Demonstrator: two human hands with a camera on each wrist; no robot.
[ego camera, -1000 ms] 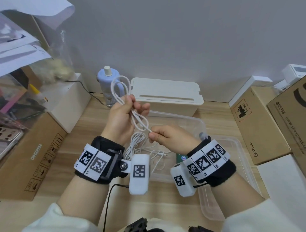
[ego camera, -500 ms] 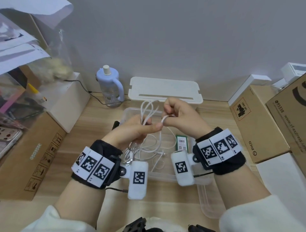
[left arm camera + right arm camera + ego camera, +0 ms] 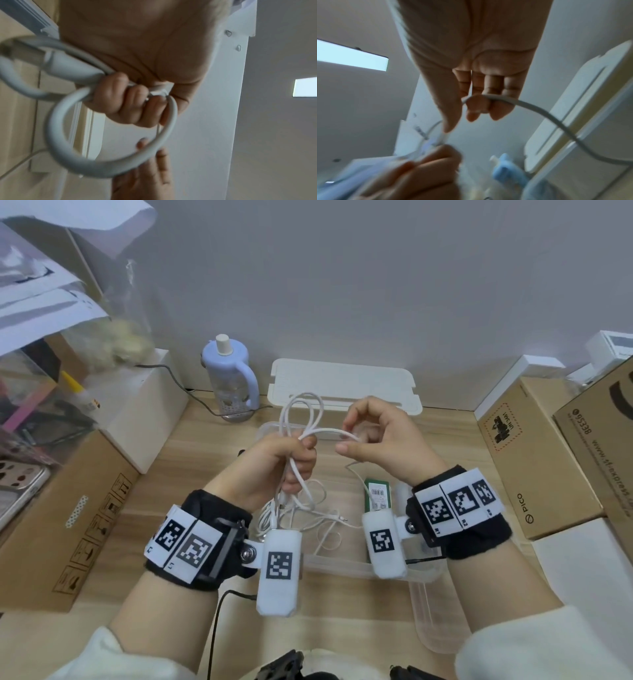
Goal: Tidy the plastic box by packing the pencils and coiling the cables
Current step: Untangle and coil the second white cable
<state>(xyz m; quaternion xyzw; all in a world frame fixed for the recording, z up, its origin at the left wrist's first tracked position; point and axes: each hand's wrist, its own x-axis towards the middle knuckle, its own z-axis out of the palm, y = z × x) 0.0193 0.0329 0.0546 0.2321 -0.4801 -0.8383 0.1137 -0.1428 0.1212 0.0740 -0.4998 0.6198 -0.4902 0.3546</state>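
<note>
My left hand (image 3: 298, 454) grips a bunch of white cable (image 3: 302, 415) in its fist, and loops stand up above the knuckles. One strand runs right to my right hand (image 3: 356, 436), whose curled fingers hook it. The left wrist view shows the fist (image 3: 133, 105) closed on the cable (image 3: 109, 169), with a plug end hanging beside it. The right wrist view shows the strand (image 3: 547, 115) lying across the bent fingers (image 3: 488, 105). Both hands hover over the clear plastic box (image 3: 346, 567). More white cable (image 3: 308, 517) and a green card (image 3: 376, 494) lie in it. No pencils are visible.
A white lidded box (image 3: 342, 385) and a blue bottle (image 3: 229, 378) stand at the wall behind. Cardboard boxes flank the wooden desk on the left (image 3: 68, 508) and right (image 3: 534, 460). The clear lid (image 3: 435, 621) lies at the front right.
My left hand came down from in front of the bottle to above the box. My right hand rose from below it and now draws a strand out to the right.
</note>
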